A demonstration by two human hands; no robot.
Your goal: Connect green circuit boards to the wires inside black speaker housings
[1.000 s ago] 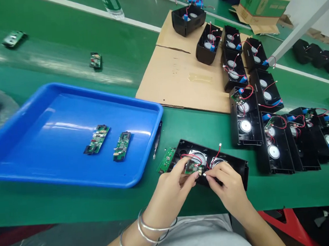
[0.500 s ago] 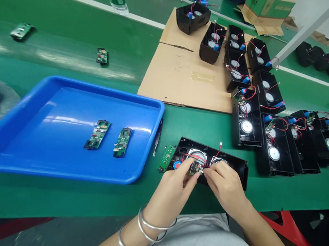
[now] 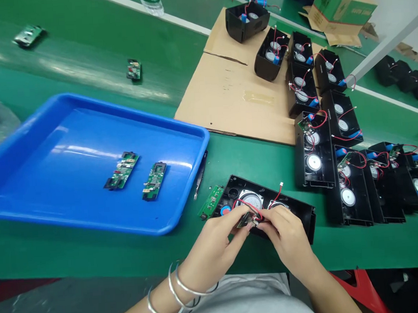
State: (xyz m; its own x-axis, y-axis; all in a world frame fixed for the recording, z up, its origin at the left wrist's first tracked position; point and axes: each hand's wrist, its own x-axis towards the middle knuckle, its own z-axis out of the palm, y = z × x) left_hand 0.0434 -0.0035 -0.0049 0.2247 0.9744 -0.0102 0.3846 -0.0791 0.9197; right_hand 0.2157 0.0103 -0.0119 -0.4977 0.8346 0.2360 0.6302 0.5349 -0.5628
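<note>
My left hand [image 3: 214,243] pinches a small green circuit board [image 3: 246,219] over the front edge of an open black speaker housing [image 3: 297,208]. My right hand [image 3: 286,234] meets it from the right, fingertips on a white connector with red wires at the board's edge. Inside the housing two round silver speakers and a blue part show. A longer green board [image 3: 212,202] leans against the housing's left end. Silver bangles circle my left wrist.
A blue tray [image 3: 184,210] at left holds two green boards [image 3: 121,170] [image 3: 154,180]. Tweezers [image 3: 200,175] lie beside its right rim. Several wired black housings [image 3: 313,150] line the right. Flat cardboard [image 3: 226,98] lies behind. Two loose boards rest on the far belt.
My hands have drawn closer together and lower over the housing's front edge, the small board tilting flatter. The view has shifted slightly.
</note>
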